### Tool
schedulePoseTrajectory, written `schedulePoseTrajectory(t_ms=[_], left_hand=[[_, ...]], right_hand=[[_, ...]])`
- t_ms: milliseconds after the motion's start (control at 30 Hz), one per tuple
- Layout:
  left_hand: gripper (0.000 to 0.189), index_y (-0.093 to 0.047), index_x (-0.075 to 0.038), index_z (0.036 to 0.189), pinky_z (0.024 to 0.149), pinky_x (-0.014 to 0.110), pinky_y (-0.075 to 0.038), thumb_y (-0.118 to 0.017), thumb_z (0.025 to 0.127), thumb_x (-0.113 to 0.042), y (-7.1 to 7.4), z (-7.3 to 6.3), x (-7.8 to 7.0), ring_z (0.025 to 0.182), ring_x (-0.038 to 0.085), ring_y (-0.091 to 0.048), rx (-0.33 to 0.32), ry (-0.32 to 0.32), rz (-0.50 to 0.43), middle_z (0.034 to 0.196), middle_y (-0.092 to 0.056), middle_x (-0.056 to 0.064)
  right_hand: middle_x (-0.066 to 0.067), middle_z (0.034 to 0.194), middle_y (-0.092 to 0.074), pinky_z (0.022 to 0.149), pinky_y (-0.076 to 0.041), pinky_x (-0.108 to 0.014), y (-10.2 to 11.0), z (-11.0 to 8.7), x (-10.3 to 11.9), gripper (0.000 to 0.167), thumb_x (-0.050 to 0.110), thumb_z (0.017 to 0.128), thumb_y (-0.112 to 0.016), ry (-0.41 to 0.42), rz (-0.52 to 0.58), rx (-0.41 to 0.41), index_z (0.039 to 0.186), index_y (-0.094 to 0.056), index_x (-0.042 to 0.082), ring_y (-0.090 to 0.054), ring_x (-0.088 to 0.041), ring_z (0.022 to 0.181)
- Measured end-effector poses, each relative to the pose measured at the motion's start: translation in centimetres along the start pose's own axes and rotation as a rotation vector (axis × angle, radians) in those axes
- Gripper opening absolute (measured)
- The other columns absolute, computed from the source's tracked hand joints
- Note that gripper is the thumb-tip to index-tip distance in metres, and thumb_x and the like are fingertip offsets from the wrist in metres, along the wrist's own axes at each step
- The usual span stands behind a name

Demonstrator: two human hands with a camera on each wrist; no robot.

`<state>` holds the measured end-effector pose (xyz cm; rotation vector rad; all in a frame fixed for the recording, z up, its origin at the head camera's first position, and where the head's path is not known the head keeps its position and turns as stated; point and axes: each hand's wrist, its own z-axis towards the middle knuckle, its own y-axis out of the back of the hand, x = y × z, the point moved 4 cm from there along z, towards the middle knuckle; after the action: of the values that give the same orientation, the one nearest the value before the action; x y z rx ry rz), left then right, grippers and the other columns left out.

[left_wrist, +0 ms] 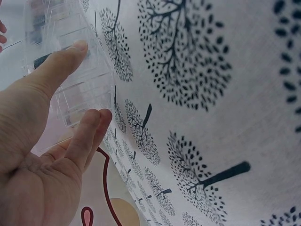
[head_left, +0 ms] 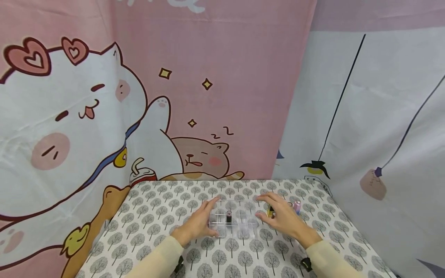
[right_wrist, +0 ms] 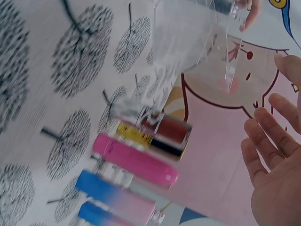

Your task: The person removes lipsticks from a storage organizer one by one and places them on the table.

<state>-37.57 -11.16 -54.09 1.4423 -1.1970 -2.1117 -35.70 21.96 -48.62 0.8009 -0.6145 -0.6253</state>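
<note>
A clear plastic organizer box (head_left: 240,231) with several compartments stands on the table. One small dark tube, like a lipstick (head_left: 228,217), is upright in a compartment. My left hand (head_left: 199,221) is at the box's left end, thumb toward the near side and fingers toward the far side; in the left wrist view, the thumb and fingertips overlap its clear walls. On the other side, my right hand (head_left: 283,216) hovers with spread, gently bent fingers. The right wrist view shows it apart from the box, with nothing in its palm.
Cosmetic tubes stand right of the box, partly behind my right hand: a yellow-and-black tube (right_wrist: 150,140), a dark red lip gloss (right_wrist: 173,129), a pink tube (right_wrist: 136,160) and blue-to-pink tubes (right_wrist: 115,195). A tree-print cloth (head_left: 156,216) covers the table; a cartoon curtain (head_left: 243,96) hangs behind.
</note>
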Motion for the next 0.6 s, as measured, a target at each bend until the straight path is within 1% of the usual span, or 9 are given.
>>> schedulePoseTrajectory(t_ms=[33, 100, 200, 400, 533, 567, 600], left_hand=[[0.143, -0.018, -0.040, 0.187, 0.071, 0.025, -0.060, -0.109, 0.079, -0.020, 0.0, 0.0, 0.0, 0.088, 0.008, -0.062, 0.000, 0.000, -0.001, 0.163, -0.055, 0.021], [0.143, -0.018, -0.039, 0.187, 0.071, 0.025, -0.059, -0.109, 0.079, -0.020, 0.1, 0.0, 0.0, 0.088, 0.008, -0.062, 0.001, -0.001, 0.000, 0.163, -0.055, 0.021], [0.142, -0.018, -0.038, 0.187, 0.071, 0.025, -0.059, -0.109, 0.079, -0.020, 0.2, 0.0, -0.1, 0.088, 0.010, -0.063, 0.005, -0.001, -0.001, 0.161, -0.055, 0.021], [0.142, -0.019, -0.038, 0.187, 0.071, 0.025, -0.060, -0.109, 0.079, -0.021, 0.3, -0.1, -0.1, 0.088, 0.008, -0.062, -0.002, -0.008, 0.007, 0.158, -0.056, 0.021], [0.142, -0.018, -0.042, 0.186, 0.070, 0.028, -0.061, -0.109, 0.080, -0.019, 0.3, -0.1, 0.1, 0.085, 0.007, -0.061, -0.008, -0.054, -0.005, 0.155, -0.056, 0.024], [0.143, -0.016, -0.042, 0.187, 0.069, 0.027, -0.060, -0.110, 0.081, -0.024, 0.0, 0.1, 0.8, 0.085, 0.006, -0.060, -0.020, -0.093, -0.001, 0.155, -0.056, 0.021], [0.143, -0.016, -0.043, 0.186, 0.069, 0.029, -0.060, -0.110, 0.081, -0.024, 0.1, 0.1, 0.8, 0.085, 0.007, -0.060, -0.023, -0.106, -0.003, 0.155, -0.056, 0.022]], right_hand=[[-0.004, 0.149, -0.075, 0.111, -0.067, -0.057, -0.2, 0.2, 0.2, 0.054, 0.033, 0.102, -0.093, 0.003, -0.008, 0.002, 0.151, -0.075, 0.017, -0.076, -0.028, 0.133], [-0.006, 0.149, -0.076, 0.113, -0.067, -0.058, -0.7, 0.7, 0.6, 0.056, 0.033, 0.100, -0.095, 0.013, 0.005, 0.007, 0.150, -0.076, 0.016, -0.076, -0.030, 0.134], [-0.007, 0.148, -0.076, 0.114, -0.066, -0.056, -1.3, 1.2, 1.2, 0.056, 0.033, 0.099, -0.096, 0.029, 0.011, 0.014, 0.149, -0.076, 0.015, -0.076, -0.029, 0.134], [-0.004, 0.148, -0.075, 0.116, -0.066, -0.055, -2.4, 2.0, 2.0, 0.058, 0.037, 0.101, -0.093, 0.015, 0.022, 0.052, 0.152, -0.075, 0.016, -0.075, -0.028, 0.135], [-0.005, 0.150, -0.075, 0.116, -0.065, -0.057, -2.9, 2.6, 2.3, 0.060, 0.037, 0.101, -0.093, 0.005, 0.035, 0.072, 0.153, -0.074, 0.015, -0.075, -0.029, 0.136], [-0.005, 0.150, -0.075, 0.117, -0.065, -0.057, -3.1, 2.7, 2.3, 0.059, 0.038, 0.101, -0.093, 0.005, 0.035, 0.078, 0.153, -0.074, 0.015, -0.075, -0.030, 0.137], [-0.006, 0.151, -0.075, 0.116, -0.065, -0.057, -3.3, 2.9, 2.4, 0.059, 0.038, 0.102, -0.093, 0.006, 0.040, 0.081, 0.153, -0.074, 0.015, -0.075, -0.030, 0.137]])
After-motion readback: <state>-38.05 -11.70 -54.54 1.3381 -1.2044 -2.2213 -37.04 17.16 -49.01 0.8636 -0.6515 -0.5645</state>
